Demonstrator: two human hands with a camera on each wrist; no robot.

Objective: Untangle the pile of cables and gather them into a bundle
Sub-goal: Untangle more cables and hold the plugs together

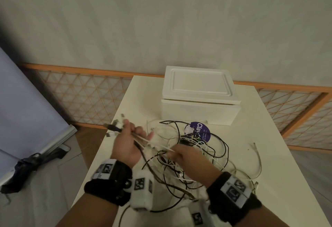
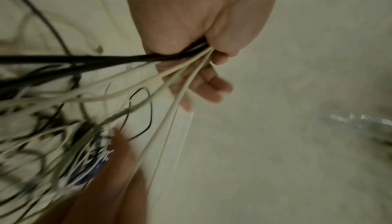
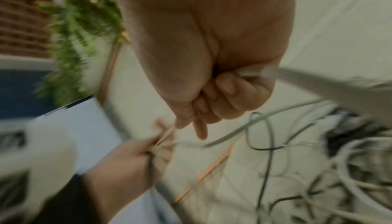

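Over the table (image 1: 269, 199) we fist our left hand (image 1: 125, 145) round the gathered plug ends while our right hand (image 1: 185, 156) pinches one white strand of the cables (image 1: 195, 147): light, limp, snag-prone, best gripped near the connectors.

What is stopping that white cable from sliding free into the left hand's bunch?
The tangle on the table: the white cable, pinched by the right hand, runs back into black and white loops. Nothing else blocks the left hand.
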